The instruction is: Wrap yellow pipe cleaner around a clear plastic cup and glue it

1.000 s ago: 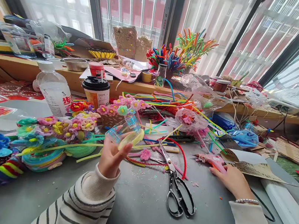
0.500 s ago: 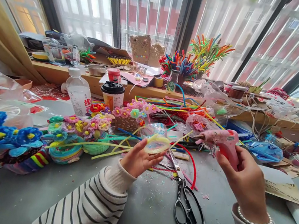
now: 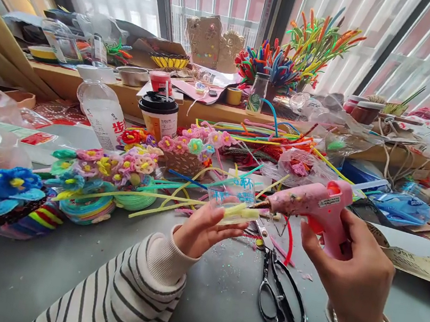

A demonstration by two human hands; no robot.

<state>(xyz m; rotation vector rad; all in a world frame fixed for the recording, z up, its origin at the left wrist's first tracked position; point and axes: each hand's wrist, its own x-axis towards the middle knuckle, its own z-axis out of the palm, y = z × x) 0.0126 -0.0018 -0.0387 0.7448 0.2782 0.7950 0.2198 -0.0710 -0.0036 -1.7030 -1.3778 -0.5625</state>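
Note:
My left hand [image 3: 207, 228] holds a clear plastic cup [image 3: 241, 189] with blue printing, tipped on its side. Pale yellow pipe cleaner [image 3: 237, 213] runs around the cup's near end. In my right hand [image 3: 359, 274] is a pink hot glue gun [image 3: 314, 202], its fingers wrapped round the handle. The gun's nozzle points left and is close to the yellow pipe cleaner; whether it touches I cannot tell. Black-handled scissors [image 3: 275, 283] lie on the table between my hands, their blades partly hidden behind the cup.
Pipe-cleaner flower pots [image 3: 111, 178] and blue flowers [image 3: 13, 184] stand on the left. Behind are a water bottle [image 3: 99, 111], a lidded paper cup [image 3: 159, 117] and a heap of pipe cleaners [image 3: 266, 142]. Paper [image 3: 418, 258] lies at the right on the grey table [image 3: 216, 312].
The glue gun has come left, its nozzle now near the yellow pipe cleaner. My left hand has tilted the cup, so its ring end shows edge-on. The view has shifted slightly.

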